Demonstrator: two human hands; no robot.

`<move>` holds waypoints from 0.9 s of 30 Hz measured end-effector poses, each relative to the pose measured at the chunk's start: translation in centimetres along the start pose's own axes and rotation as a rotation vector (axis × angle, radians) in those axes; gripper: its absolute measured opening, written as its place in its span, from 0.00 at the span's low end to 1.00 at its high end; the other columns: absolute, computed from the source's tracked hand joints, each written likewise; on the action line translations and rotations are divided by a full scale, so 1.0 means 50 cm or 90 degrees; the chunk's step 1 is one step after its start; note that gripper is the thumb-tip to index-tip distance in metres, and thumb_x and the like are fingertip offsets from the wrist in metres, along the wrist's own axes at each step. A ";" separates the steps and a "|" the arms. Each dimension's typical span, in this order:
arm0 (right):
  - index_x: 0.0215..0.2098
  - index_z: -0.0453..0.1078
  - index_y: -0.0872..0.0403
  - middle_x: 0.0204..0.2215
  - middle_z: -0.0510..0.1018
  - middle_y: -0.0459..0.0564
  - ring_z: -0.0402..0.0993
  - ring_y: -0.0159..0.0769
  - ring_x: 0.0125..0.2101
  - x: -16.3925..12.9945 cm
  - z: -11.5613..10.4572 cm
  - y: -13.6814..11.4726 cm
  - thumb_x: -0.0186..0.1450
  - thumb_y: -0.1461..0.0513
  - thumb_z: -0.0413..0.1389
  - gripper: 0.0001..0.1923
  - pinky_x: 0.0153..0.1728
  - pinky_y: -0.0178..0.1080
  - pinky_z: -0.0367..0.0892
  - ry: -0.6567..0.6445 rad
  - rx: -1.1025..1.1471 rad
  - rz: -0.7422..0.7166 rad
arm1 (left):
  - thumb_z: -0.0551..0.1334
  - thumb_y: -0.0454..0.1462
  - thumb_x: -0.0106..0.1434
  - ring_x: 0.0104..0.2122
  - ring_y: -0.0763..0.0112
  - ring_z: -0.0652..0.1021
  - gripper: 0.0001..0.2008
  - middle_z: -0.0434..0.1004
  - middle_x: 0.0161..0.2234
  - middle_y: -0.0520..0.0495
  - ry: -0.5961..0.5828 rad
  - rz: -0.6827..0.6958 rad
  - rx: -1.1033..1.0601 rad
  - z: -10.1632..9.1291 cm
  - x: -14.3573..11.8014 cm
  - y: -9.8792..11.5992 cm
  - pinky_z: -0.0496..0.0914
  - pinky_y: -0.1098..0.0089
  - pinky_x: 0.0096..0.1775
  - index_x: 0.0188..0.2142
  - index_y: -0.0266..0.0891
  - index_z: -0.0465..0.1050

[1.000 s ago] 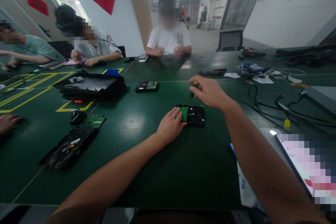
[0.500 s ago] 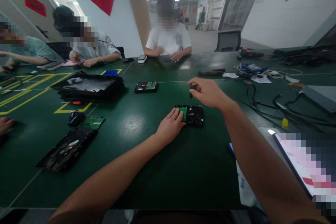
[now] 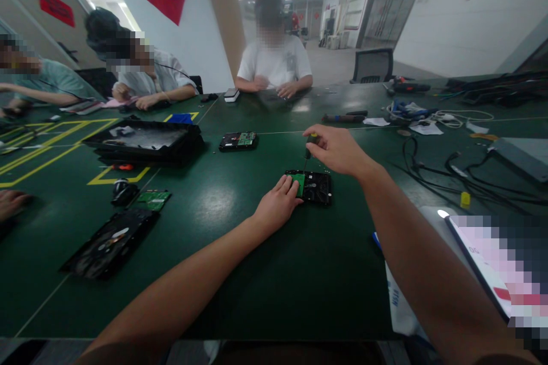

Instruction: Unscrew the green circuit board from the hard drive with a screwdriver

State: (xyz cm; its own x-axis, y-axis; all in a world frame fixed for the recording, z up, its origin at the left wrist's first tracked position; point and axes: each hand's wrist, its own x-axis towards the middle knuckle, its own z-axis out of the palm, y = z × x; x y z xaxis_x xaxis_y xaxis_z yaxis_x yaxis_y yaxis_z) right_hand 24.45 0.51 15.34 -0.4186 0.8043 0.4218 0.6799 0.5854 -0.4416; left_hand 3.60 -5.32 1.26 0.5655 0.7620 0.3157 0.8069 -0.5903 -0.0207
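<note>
A black hard drive (image 3: 317,188) with a green circuit board (image 3: 301,185) lies on the table in front of me. My left hand (image 3: 277,202) holds its left side, fingers over the board and thumb along the near edge. My right hand (image 3: 331,148) is closed around a screwdriver (image 3: 307,151) with a dark and yellow handle. The shaft points down to the far edge of the drive, close to the board; whether the tip sits in a screw is too small to tell. Several tiny bits, perhaps screws, lie just beyond the drive.
Another hard drive (image 3: 238,141) lies farther off. Left are a black tray (image 3: 145,142), an opened drive (image 3: 109,242) and a loose circuit board (image 3: 153,199). Cables (image 3: 428,171), a grey metal box (image 3: 524,157) and a screen device (image 3: 483,268) occupy the right. Several people sit around the table.
My right hand has shifted slightly left, and the screwdriver's tip has moved left along the drive's far edge. My left hand and the drive stay put.
</note>
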 end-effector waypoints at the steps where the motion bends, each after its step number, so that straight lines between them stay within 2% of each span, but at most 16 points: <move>1: 0.52 0.75 0.53 0.35 0.82 0.52 0.76 0.42 0.35 0.000 0.000 0.000 0.67 0.59 0.56 0.16 0.39 0.44 0.67 -0.001 0.000 0.003 | 0.57 0.43 0.75 0.69 0.49 0.64 0.25 0.66 0.66 0.29 0.001 0.000 0.000 0.000 0.000 0.000 0.66 0.54 0.65 0.65 0.30 0.64; 11: 0.52 0.75 0.53 0.35 0.82 0.52 0.76 0.42 0.35 -0.001 -0.001 0.001 0.67 0.59 0.57 0.17 0.39 0.43 0.68 0.009 -0.007 0.011 | 0.55 0.45 0.76 0.67 0.51 0.67 0.23 0.70 0.64 0.31 -0.003 -0.001 -0.023 -0.019 0.004 0.000 0.67 0.55 0.64 0.63 0.32 0.65; 17: 0.52 0.75 0.53 0.35 0.82 0.53 0.77 0.42 0.35 -0.002 -0.004 0.002 0.66 0.60 0.57 0.17 0.39 0.44 0.68 0.009 0.000 0.013 | 0.52 0.42 0.77 0.66 0.55 0.69 0.19 0.72 0.62 0.35 -0.002 0.005 -0.040 -0.035 0.009 -0.004 0.70 0.57 0.62 0.60 0.35 0.68; 27: 0.51 0.76 0.52 0.35 0.82 0.52 0.77 0.43 0.36 -0.001 -0.007 0.001 0.66 0.60 0.58 0.16 0.40 0.45 0.69 0.009 -0.003 0.014 | 0.53 0.42 0.76 0.66 0.55 0.70 0.20 0.72 0.62 0.37 0.010 -0.002 -0.069 -0.037 0.006 -0.004 0.71 0.55 0.62 0.61 0.37 0.69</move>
State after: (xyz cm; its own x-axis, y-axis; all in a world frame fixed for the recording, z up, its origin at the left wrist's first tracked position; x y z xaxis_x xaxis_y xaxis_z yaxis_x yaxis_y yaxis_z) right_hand 24.69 0.45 15.57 -0.3954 0.8153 0.4231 0.6919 0.5673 -0.4465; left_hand 3.28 -5.48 3.13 0.5593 0.7603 0.3304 0.7853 -0.6136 0.0825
